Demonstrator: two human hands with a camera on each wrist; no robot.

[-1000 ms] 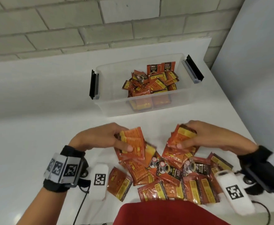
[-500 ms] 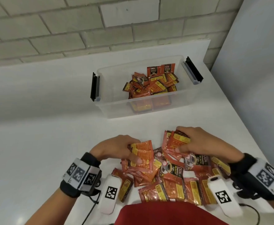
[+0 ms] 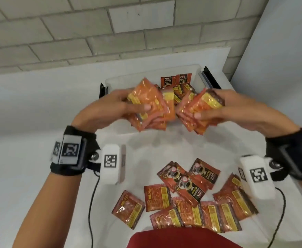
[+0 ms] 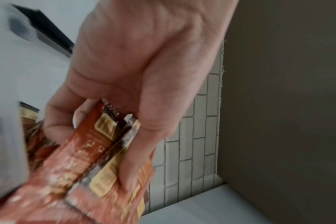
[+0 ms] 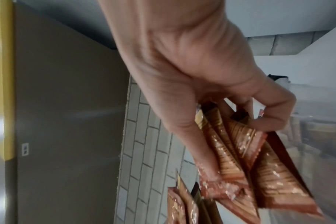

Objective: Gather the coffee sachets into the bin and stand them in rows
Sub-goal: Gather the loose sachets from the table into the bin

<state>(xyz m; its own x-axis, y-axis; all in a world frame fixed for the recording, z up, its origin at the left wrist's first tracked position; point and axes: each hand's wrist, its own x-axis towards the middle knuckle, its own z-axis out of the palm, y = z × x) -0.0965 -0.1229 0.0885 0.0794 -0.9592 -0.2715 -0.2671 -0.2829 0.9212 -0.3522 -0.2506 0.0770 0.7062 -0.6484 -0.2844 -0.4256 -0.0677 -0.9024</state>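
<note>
Holding a fat bunch of sachets in each hand, so both are busy. The left hand (image 3: 110,108) has its thumb and fingers curled round a fanned stack of orange sachets (image 3: 150,106), and the right hand (image 3: 236,110) pinches its own stack (image 3: 200,111) the same way, thumb on top. Both bunches are up in the air, right in front of the clear bin (image 3: 114,81) at 12 o'clock on the white worktop (image 3: 30,104). The bin already has a loose heap in it, with two dark sachets (image 3: 176,81) standing upright against its far wall. Down at 6 o'clock, a scatter of leftover sachets (image 3: 191,203) lies flat and overlapping on the worktop, some face up showing a coffee cup, most with the yellow label showing. Wrist views are blurry, but you can see the fingers clamped on the packs.
</note>
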